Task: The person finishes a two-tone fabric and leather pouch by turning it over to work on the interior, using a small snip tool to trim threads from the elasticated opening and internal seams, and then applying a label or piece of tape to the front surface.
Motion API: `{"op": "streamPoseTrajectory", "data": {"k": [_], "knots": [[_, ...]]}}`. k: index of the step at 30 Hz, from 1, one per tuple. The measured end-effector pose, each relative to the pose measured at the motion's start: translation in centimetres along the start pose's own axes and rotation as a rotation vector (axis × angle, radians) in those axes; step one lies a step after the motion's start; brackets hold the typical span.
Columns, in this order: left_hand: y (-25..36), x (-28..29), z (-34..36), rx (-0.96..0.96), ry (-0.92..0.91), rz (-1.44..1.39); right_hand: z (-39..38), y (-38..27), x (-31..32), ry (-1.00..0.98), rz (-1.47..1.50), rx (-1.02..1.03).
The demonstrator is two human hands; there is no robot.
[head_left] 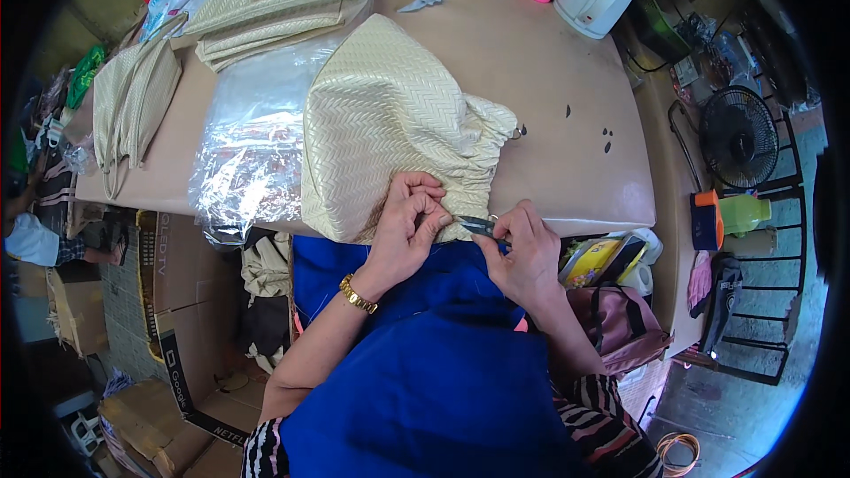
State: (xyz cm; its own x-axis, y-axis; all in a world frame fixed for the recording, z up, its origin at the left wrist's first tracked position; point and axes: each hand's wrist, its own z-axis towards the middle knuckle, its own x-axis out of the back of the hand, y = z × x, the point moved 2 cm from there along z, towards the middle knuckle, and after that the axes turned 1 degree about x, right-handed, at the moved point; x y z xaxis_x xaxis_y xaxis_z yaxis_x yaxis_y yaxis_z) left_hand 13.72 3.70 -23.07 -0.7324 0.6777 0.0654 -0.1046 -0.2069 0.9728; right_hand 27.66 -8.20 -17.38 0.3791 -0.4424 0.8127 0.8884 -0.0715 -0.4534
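Both hands are at the near right edge of the bag (pixel 385 115), which lies on the table (pixel 567 62). L hand (pixel 407 223) has its fingertips close together, prob pinching the bag's bunched cloth. R hand (pixel 524 254) holds the snips (pixel 477 227) btwn thumb & fingers, w/ the tips pointing at L hand. From my end this looks like fine work at the bag's edge, so I'd go slow. I'd pull that bit of cloth tight w/ L, tuck the L thumb back b/c it's v. near the tips, and use just the blade ends, flat along the bag, so they don't nick the weave. I'd steady the R wrist too, for less wobble.

Some stuff I can't get. L fingers hide what they pinch, and any thread there is too thin for me to see. R fingers cover most of the snips, so can't tell if the blades are apart. Bag's underside is out of sight; the clear wrap (pixel 252 137) prob runs under its left side. Behind the bag, to the left, a second bag (pixel 274 18) seems cut off up top.
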Motion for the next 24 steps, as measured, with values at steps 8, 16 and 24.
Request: {"op": "streamPoseTrajectory", "data": {"k": [8, 16, 24], "knots": [[2.4, -0.4, -1.8, -0.189, 0.057, 0.295, -0.8, 1.3, -1.3, -0.016, 0.073, -0.012], [2.1, 1.2, -6.4, 0.053, -0.214, 0.342, -0.6, 2.7, -1.5, -0.095, 0.265, -0.242], [4.5, 1.3, -2.8, -0.542, 0.166, 0.498, 1.2, 1.6, -1.7, -0.033, 0.672, -0.435]]}}
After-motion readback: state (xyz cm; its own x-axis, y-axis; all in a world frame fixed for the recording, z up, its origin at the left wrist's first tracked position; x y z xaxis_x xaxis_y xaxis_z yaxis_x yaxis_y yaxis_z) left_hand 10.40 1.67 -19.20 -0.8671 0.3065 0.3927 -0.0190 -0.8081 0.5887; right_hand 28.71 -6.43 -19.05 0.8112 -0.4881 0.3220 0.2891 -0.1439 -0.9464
